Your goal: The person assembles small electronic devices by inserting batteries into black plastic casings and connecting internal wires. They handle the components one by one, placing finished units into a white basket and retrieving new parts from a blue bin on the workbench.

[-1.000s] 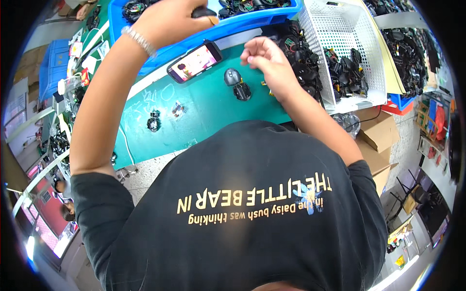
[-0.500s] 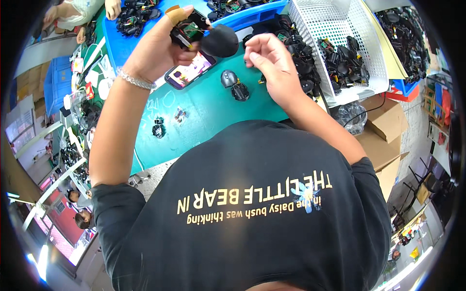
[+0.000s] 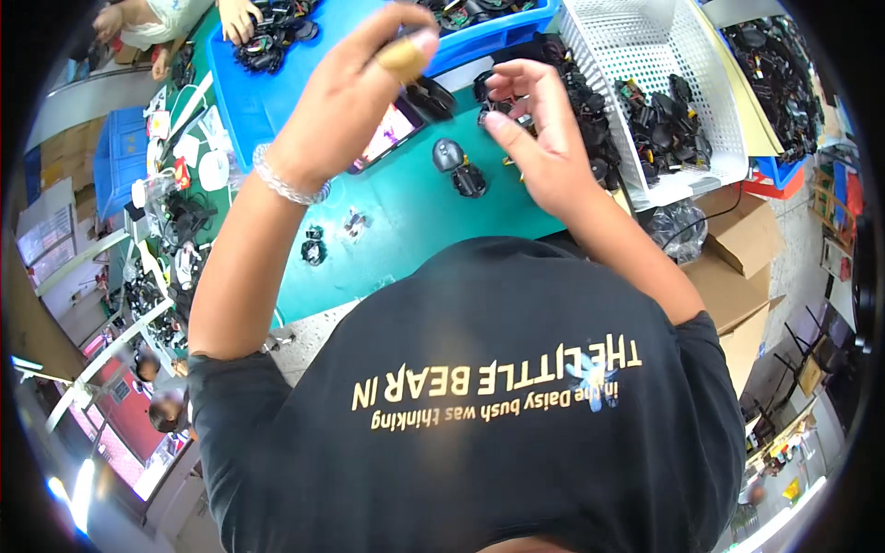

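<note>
One green table (image 3: 406,214) carries everything within reach. Along its far side is a wide blue tray (image 3: 286,101), with clusters of black parts at its left and far ends. To the right stands a white perforated basket (image 3: 678,60), smaller than the tray, holding a pile of similar parts (image 3: 666,136). A loose heap (image 3: 601,134) lies against the basket's left wall.

The left hand (image 3: 346,112) hangs over the tray's near edge; its grip appears closed around a black part, though blur hides exactly how the fingers sit. The right hand (image 3: 555,155) is nearer the heap, its grip loosely curled with a gap between thumb and fingers; I cannot tell whether the fingertips touch the dark pieces behind them. Another person's hand (image 3: 238,20) reaches into the tray at the upper left.

Below the left hand lies a phone (image 3: 385,138), partly covered by the black part (image 3: 430,98). The step in hand looks like handling that part in midair; the next move seems to call for a steady left grip and an unhurried meeting with the right, without knocking the phone.

Smaller still, a two-piece black assembly (image 3: 458,169) rests on the table between the hands. Farther left sit a little black component (image 3: 314,247) and, just beside it, some tiny pale bits (image 3: 355,223).
</note>
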### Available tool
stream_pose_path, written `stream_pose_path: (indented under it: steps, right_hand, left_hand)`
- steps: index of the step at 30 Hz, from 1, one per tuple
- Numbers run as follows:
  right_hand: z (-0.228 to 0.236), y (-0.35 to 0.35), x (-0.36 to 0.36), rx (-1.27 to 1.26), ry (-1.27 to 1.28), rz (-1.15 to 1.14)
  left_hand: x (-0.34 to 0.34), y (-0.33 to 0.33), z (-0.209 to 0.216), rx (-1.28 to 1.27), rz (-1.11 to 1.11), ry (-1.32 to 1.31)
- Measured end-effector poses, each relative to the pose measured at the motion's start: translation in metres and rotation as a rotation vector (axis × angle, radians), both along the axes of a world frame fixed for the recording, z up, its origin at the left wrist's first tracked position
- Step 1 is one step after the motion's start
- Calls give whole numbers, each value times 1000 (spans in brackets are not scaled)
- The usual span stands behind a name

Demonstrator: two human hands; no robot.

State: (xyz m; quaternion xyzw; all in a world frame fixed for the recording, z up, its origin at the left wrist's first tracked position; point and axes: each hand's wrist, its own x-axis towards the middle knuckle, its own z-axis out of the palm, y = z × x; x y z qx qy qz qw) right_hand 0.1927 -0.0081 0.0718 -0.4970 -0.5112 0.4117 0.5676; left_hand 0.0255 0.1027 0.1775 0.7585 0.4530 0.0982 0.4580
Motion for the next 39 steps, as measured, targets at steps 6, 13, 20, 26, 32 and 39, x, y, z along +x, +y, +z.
stream_pose_path:
  steps: [6,13,20,26,32,39]
  right_hand:
    - [15,6,1,48,12,53]
    - [26,14,5,394,-110,-51]
    - [16,24,6,28,-38,189]
    - [18,22,8,-22,129,271]
    - [17,20,5,-24,181,288]
    - [13,14,8,-70,13,257]
  left_hand:
    - [4,3,-17,-521,199,-481]
    - [11,-11,-33,-856,248,-533]
    - [18,-31,-36,-940,277,-548]
    - [18,-38,-38,-904,298,-532]
    - [17,-43,-39,-846,299,-495]
    - [27,-51,-45,-655,417,-395]
